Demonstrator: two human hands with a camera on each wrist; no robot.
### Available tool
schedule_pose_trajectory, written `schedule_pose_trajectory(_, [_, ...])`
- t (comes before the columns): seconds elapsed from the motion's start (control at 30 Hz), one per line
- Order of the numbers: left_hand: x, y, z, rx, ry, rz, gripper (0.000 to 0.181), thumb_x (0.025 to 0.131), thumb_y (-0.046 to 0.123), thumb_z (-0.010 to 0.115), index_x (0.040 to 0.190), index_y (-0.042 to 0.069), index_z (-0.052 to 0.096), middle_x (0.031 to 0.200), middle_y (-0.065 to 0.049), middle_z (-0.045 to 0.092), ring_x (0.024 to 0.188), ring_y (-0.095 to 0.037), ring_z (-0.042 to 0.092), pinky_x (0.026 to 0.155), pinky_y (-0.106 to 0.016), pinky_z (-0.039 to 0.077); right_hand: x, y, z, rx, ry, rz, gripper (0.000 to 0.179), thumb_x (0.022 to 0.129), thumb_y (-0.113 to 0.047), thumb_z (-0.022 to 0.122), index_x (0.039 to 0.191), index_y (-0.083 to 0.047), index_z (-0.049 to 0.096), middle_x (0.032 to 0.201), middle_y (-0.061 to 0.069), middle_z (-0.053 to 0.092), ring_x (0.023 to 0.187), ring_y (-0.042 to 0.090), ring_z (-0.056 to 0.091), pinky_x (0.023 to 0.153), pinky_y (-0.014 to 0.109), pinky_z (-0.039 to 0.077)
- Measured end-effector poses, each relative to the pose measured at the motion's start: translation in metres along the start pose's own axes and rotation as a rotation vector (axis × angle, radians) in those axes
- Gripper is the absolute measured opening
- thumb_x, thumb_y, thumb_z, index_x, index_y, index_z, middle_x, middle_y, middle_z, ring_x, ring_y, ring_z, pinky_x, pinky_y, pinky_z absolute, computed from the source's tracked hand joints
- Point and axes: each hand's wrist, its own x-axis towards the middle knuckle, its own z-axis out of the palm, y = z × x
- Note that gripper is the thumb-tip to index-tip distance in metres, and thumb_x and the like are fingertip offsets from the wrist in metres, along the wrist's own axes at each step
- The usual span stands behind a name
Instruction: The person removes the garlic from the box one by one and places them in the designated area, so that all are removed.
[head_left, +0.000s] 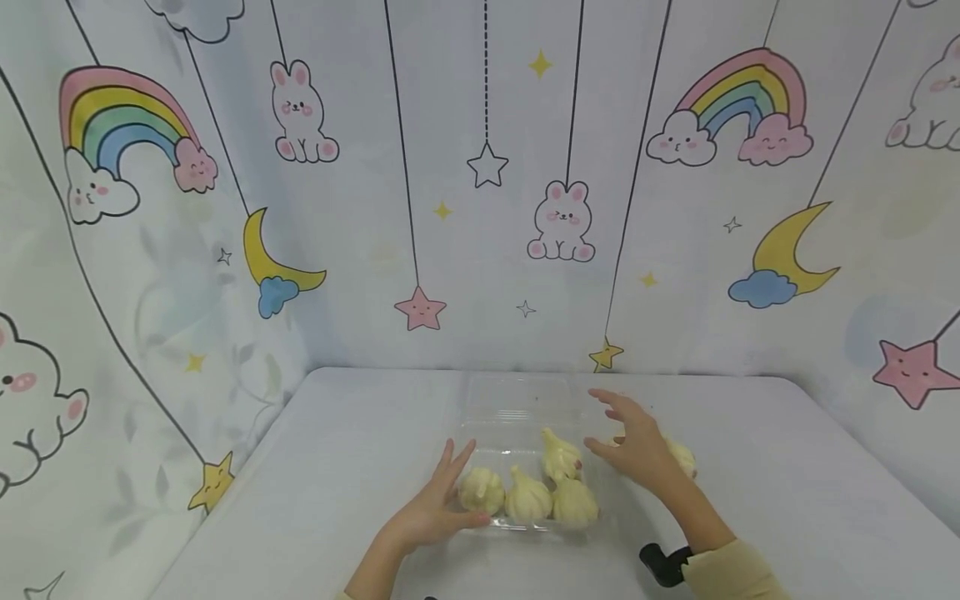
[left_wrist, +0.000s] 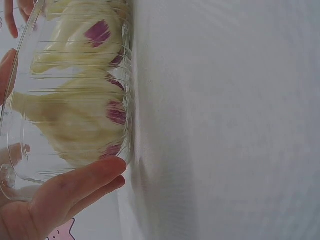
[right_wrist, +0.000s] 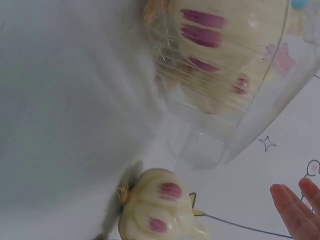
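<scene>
A clear plastic box (head_left: pixel 517 528) holds several pale garlic bulbs (head_left: pixel 528 497); purple patches show on them in the left wrist view. My left hand (head_left: pixel 431 512) is at the box's left end, its fingers straight and spread along the side and its thumb at the front rim. Two of its fingers (left_wrist: pixel 95 182) lie against the clear wall. Right of the box, my right hand (head_left: pixel 637 446) is raised with fingers apart and nothing in them. Below and behind it another garlic bulb (head_left: pixel 682 458) sits on the table, partly hidden by the hand.
The box's clear lid (head_left: pixel 521 396) lies folded back toward the rear of the white table (head_left: pixel 337 450). A black curved piece (head_left: pixel 663 565) is at my right wrist. Behind the table hangs a cloth (head_left: pixel 480 250) printed with rabbits, stars and rainbows.
</scene>
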Motion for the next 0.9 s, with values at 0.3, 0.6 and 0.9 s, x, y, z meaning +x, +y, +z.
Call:
schedule_pose_trajectory(0.3, [0.000,-0.002,0.000,0.002,-0.001,0.003,0.097,0.076,0.027,0.073,0.148,0.022,0.009,0.147,-0.025,-0.018,0.122,-0.054,0.030,0.095,-0.064,0.028,0.003,-0.001,0.019,0.067,-0.048,0.010,0.065,0.074,-0.007,0.074,0.133,-0.009,0.045,0.134,0.020,0.042,0.112,0.041,0.049,0.078,0.045,0.052])
schedule_pose_trajectory(0.6, [0.002,-0.002,0.001,0.003,-0.004,0.017,0.097,0.077,0.027,0.073,0.148,0.023,0.008,0.147,-0.025,-0.018,0.122,-0.055,0.029,0.095,-0.063,0.030,0.005,-0.003,0.029,0.087,-0.074,0.013,0.064,0.074,-0.007,0.075,0.131,-0.009,0.047,0.133,0.018,0.043,0.112,0.041,0.049,0.076,0.045,0.053])
schedule_pose_trajectory(0.9, [0.000,-0.002,0.000,0.002,-0.008,0.019,0.097,0.077,0.026,0.073,0.148,0.023,0.008,0.146,-0.026,-0.018,0.122,-0.055,0.029,0.095,-0.063,0.031,0.004,-0.002,0.039,0.097,-0.090,-0.011,0.060,0.072,-0.009,0.077,0.126,-0.007,0.051,0.128,0.020,0.048,0.108,0.044,0.051,0.076,0.046,0.053])
